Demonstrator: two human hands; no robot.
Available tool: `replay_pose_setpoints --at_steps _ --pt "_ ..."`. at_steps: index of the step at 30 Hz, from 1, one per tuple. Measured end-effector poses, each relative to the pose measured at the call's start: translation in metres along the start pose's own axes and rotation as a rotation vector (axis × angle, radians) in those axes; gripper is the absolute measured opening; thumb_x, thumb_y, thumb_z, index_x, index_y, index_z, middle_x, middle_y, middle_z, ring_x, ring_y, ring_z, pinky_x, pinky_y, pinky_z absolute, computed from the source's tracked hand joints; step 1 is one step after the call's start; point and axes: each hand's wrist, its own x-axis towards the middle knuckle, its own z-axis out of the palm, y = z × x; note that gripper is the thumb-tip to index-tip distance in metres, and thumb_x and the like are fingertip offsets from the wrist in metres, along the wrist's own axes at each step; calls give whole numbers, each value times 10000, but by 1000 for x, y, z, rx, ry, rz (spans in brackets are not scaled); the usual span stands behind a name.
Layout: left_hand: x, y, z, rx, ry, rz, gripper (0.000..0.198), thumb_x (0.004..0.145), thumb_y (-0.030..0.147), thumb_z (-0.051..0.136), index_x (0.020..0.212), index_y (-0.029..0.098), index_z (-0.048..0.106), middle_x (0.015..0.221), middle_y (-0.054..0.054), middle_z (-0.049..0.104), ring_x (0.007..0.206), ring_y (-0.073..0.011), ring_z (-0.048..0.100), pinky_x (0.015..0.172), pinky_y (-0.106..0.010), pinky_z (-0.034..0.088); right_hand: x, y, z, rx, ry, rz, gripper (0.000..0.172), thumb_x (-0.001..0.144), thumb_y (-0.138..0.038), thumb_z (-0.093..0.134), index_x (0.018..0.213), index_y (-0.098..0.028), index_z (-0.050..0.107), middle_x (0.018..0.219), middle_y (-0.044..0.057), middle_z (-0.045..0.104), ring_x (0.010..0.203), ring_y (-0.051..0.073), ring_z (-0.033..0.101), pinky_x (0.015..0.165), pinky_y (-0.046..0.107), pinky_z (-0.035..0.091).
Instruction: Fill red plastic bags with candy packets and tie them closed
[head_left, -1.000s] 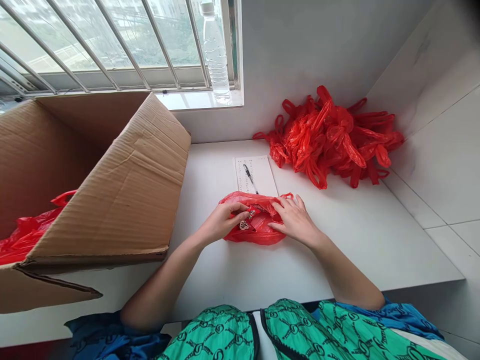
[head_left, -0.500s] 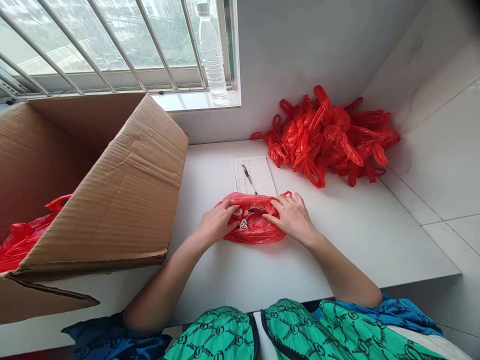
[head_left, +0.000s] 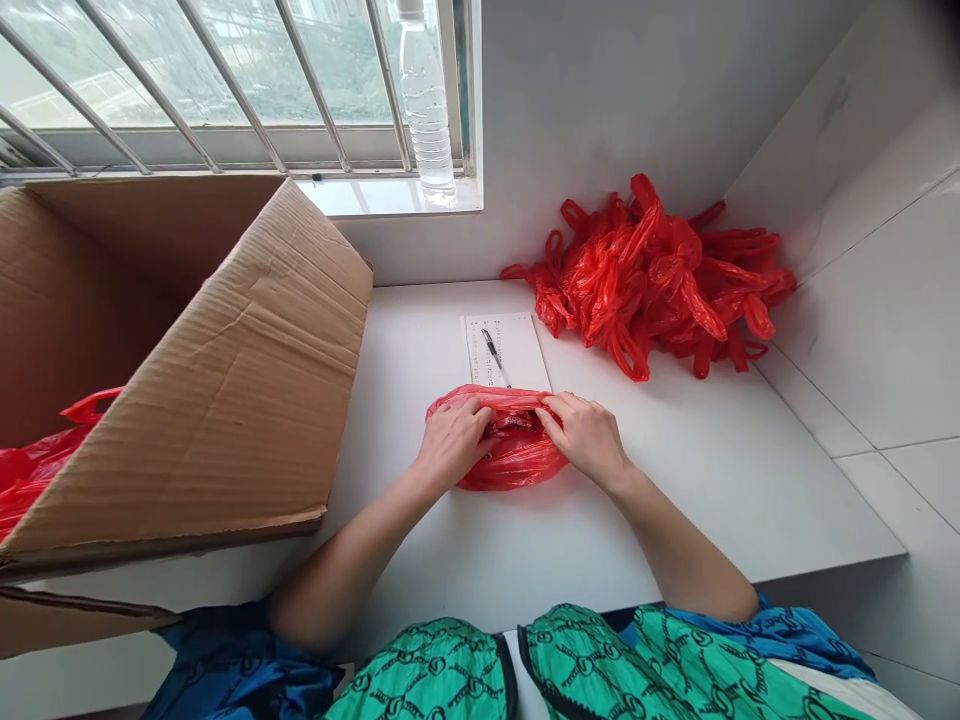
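A small red plastic bag (head_left: 510, 462) with something inside lies on the white counter (head_left: 675, 480) in front of me. My left hand (head_left: 452, 443) grips its left side, fingers curled over the top edge. My right hand (head_left: 587, 436) pinches the right part of the bag's opening. Both hands press the opening together, so little of the contents shows. Just behind the bag lies a lined sheet of paper (head_left: 517, 350) with a pen (head_left: 493, 350) on it.
A large open cardboard box (head_left: 225, 370) stands at the left, with red bags (head_left: 37, 465) inside. A heap of empty red plastic bags (head_left: 652, 275) lies at the back right by the tiled wall. A water bottle (head_left: 424, 100) stands on the windowsill.
Both hands moved up to the bag's top edge and drew the opening closed; the packet that showed inside is now mostly covered.
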Motion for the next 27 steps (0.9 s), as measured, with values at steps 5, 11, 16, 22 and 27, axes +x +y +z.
replay_pose_setpoints --at_steps 5,11,16,22,27 --pt "-9 -8 -15 -263 101 33 118 897 343 604 948 238 590 1098 -11 636 900 -176 621 670 -279 451 -1 2 1 23 -6 12 322 1023 -363 395 1054 -235 689 965 38 724 816 194 652 682 306 429" --pt "-15 -1 -24 -428 234 112 113 898 297 625 972 224 583 936 -2 644 797 -142 609 669 -261 476 -3 0 -6 145 198 -103 406 944 -553 518 1086 -223 705 1405 127 540 1165 295 587 1016 468 421" --pt "-16 6 -22 -566 257 145 139 875 302 676 945 209 601 899 -6 650 749 -127 597 666 -252 494 -7 -17 -20 392 319 -162 227 970 -405 545 1013 -253 708 1166 64 692 1069 237 628 1097 486 326" --pt "-17 13 -23 -956 145 99 278 827 302 733 1052 191 615 1007 -52 662 823 -145 619 684 -252 520 -10 -25 -24 776 78 -99 202 960 -410 579 886 -275 710 878 -17 752 862 204 660 929 417 426" --pt "-15 10 -26 -1396 15 -62 253 844 350 724 961 145 633 894 -75 689 738 -149 639 619 -252 524 -9 -20 -21 909 112 -21 181 936 -407 614 894 -282 738 922 -7 762 924 224 657 928 424 438"
